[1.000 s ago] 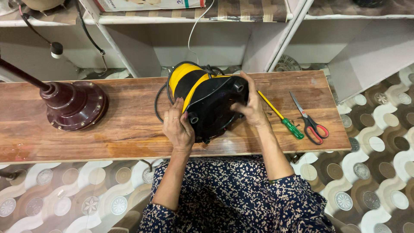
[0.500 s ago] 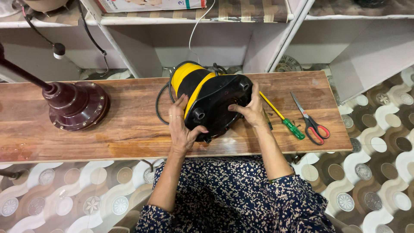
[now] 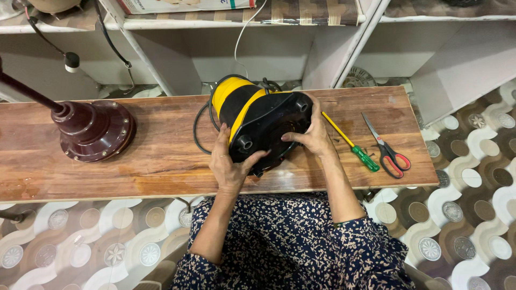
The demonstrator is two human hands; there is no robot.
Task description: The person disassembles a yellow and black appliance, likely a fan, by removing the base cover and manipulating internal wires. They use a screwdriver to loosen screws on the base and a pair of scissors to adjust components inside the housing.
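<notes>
Two bare hands are on a black and yellow appliance [image 3: 258, 121] that lies on its side near the middle of the wooden counter [image 3: 161, 161], its black underside turned up toward the person. The left hand [image 3: 228, 164] cups the near lower edge of that black base, thumb stretched up onto it beside a round foot, so its grip is closed on the housing. The right hand [image 3: 312, 134] presses against the right flank of the same base, fingers wrapped over the rim and thumb on the face; that grip too is clasped on the appliance. A black cord [image 3: 200, 126] loops out from behind the yellow part and lies on the wood to the left of it.

Just right of the right hand lies a screwdriver [image 3: 352, 144] with a yellow shaft and green handle, slanted, handle end nearer the counter's front edge. Beside it, further right, rest scissors [image 3: 387, 147] with red and black handles, blades shut and pointing away from the person. Well apart, toward the left end of the counter, stands a dark maroon round base [image 3: 94, 131] with a pole rising off to the upper left. Behind the counter run white shelves [image 3: 177, 24], with cables hanging down. The person's sleeves are dark blue with a small floral print, over a patterned tile floor [image 3: 473, 177].
</notes>
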